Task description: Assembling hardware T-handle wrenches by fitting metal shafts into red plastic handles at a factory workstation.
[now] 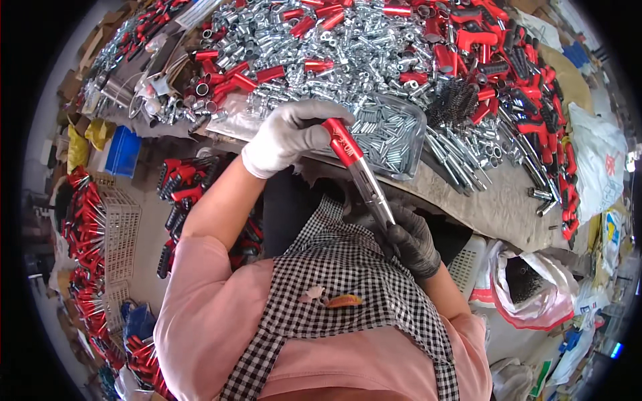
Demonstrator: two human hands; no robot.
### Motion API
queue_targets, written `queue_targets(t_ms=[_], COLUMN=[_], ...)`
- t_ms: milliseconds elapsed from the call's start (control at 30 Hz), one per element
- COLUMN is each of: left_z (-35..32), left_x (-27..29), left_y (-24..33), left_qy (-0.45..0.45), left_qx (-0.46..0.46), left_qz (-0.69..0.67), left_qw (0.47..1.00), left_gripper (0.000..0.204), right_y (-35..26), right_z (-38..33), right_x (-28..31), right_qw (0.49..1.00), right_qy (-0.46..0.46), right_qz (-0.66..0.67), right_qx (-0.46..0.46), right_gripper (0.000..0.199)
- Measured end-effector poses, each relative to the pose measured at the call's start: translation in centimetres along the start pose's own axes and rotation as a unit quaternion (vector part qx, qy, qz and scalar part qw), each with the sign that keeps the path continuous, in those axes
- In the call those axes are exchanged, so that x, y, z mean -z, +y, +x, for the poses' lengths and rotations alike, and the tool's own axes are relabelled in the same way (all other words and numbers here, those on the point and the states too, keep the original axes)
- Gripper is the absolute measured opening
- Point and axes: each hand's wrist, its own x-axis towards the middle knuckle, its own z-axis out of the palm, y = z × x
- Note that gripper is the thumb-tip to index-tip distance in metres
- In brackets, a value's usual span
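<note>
A metal tool body point(368, 184), tube-shaped with a red sleeve at its upper end and a slotted silver lower part, slants between my hands in front of the apron. My left hand point(287, 137), in a white glove, is closed with thumb and fingers at the red end. At the narrow silver end, my right hand point(414, 244) in a dark grey glove closes around the tip. Just behind the tube stands a clear plastic tray point(420, 128) holding many small spring-like metal pieces point(384, 130).
Loose silver fittings point(301, 60) and red sleeves point(271, 73) heap over the bench. Red-and-black handles point(535, 127) and metal rods point(455, 157) lie right. An open white sack point(535, 287) stands below. Crates point(120, 234) and a blue bin point(123, 152) are left.
</note>
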Motion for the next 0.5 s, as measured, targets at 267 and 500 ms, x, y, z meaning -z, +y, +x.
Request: queue_targets(t_ms=[267, 500], left_z=[0.7, 0.8], left_x=[-1.7, -0.6], left_y=[-2.9, -3.1], left_qy=[0.066, 0.045], left_qx=[0.016, 0.002], left_qz=[-0.062, -0.069], left_qw=[0.996, 0.997], left_gripper=[0.057, 0.057], right_y=[1.4, 1.1], right_z=[0.7, 1.1], right_x=[-1.0, -0.7], right_qw=[0.993, 0.999], right_qy=[-0.016, -0.015], right_qz=[0.115, 0.04], right_qx=[-0.01, 0.026], right_gripper=[0.066, 0.065])
